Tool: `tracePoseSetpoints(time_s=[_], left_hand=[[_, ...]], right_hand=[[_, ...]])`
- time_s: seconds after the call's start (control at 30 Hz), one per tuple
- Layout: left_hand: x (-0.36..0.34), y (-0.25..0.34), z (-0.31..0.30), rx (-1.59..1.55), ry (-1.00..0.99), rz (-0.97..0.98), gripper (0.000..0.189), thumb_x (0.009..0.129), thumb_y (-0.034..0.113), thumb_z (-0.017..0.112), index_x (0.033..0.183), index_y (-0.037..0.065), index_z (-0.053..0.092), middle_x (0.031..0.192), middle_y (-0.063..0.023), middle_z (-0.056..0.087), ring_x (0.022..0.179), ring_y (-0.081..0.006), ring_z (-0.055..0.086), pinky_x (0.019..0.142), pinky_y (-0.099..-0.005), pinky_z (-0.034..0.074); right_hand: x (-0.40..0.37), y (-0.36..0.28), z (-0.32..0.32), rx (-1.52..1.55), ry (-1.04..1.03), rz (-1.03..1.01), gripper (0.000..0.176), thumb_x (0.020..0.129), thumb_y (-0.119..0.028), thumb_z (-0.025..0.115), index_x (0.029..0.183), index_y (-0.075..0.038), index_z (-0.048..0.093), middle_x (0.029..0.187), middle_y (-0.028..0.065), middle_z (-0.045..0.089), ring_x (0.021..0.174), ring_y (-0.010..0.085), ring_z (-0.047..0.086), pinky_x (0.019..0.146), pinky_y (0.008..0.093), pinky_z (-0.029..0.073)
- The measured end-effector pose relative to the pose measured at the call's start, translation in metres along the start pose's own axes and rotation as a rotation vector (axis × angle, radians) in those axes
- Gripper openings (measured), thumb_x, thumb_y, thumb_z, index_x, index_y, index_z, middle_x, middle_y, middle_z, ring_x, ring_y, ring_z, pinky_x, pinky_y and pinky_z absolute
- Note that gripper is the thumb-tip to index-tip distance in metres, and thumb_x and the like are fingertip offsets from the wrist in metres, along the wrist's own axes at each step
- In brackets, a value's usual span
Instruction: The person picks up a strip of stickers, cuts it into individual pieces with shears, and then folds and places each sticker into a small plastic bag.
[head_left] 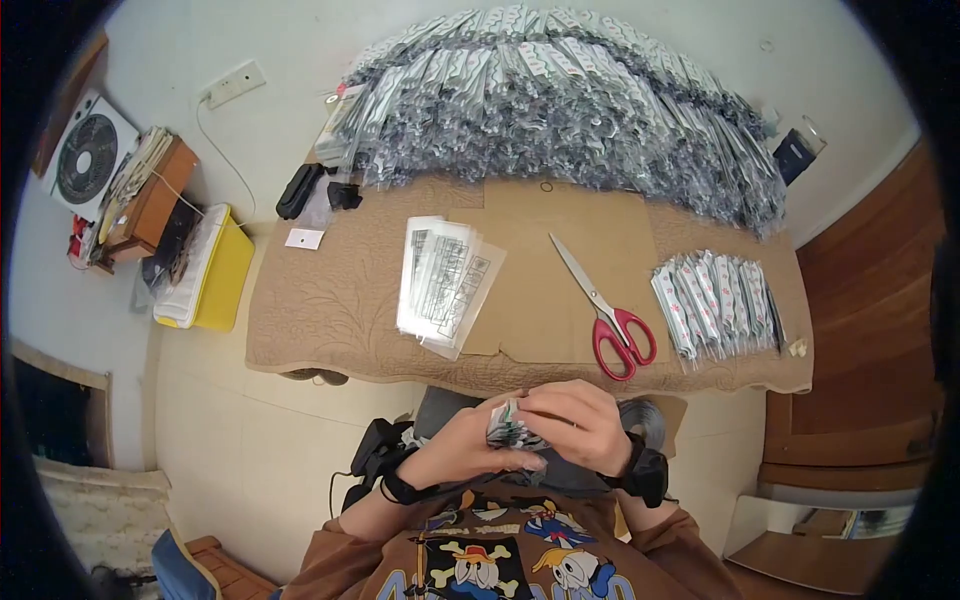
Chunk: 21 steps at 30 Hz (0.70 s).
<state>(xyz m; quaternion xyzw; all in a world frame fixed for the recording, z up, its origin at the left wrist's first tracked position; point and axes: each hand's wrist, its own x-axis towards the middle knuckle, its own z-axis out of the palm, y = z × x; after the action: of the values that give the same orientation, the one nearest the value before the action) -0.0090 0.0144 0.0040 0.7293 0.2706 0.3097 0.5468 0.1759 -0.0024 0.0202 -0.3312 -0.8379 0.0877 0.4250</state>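
Observation:
My left hand (470,442) and my right hand (578,424) meet just below the table's near edge, both closed on one small clear packet (512,426) with dark printed contents. The packet is largely hidden by my fingers. On the table above them lie a fanned stack of empty clear bags (444,283) and red-handled scissors (605,315). A short row of filled packets (718,300) lies at the right end of the table.
A huge heap of filled packets (560,100) covers the far side of the brown quilted table (330,320). A black device (298,190) sits at the table's far left. A yellow bin (212,270), a fan (85,155) and a wall socket (235,83) are on the left.

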Motion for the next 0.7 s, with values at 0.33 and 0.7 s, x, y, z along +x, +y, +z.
tracePoseSetpoints(time_s=[0.33,0.7], left_hand=[[-0.004,-0.016,-0.017,-0.600,-0.218,-0.384,0.040,0.093,0.031,0.039,0.115,-0.001,0.049,0.089,-0.0065,0.054,0.083,-0.0111,0.053,0.069,-0.0243,0.043],[0.016,0.024,0.016,-0.754,0.562,-0.255,0.042,0.093,0.029,0.036,0.125,0.002,0.039,0.098,-0.0052,0.050,0.097,-0.0173,0.046,0.087,-0.0351,0.037]], right_hand=[[-0.014,-0.013,0.009,0.104,0.100,0.161,0.018,0.070,-0.003,0.062,0.087,-0.002,0.060,0.099,0.0097,0.057,0.092,0.0259,0.055,0.076,0.0300,0.045],[-0.001,-0.031,0.035,0.644,-0.138,1.128,0.015,0.078,-0.006,0.058,0.093,-0.005,0.057,0.084,0.0062,0.055,0.076,0.0191,0.056,0.068,0.0276,0.044]])
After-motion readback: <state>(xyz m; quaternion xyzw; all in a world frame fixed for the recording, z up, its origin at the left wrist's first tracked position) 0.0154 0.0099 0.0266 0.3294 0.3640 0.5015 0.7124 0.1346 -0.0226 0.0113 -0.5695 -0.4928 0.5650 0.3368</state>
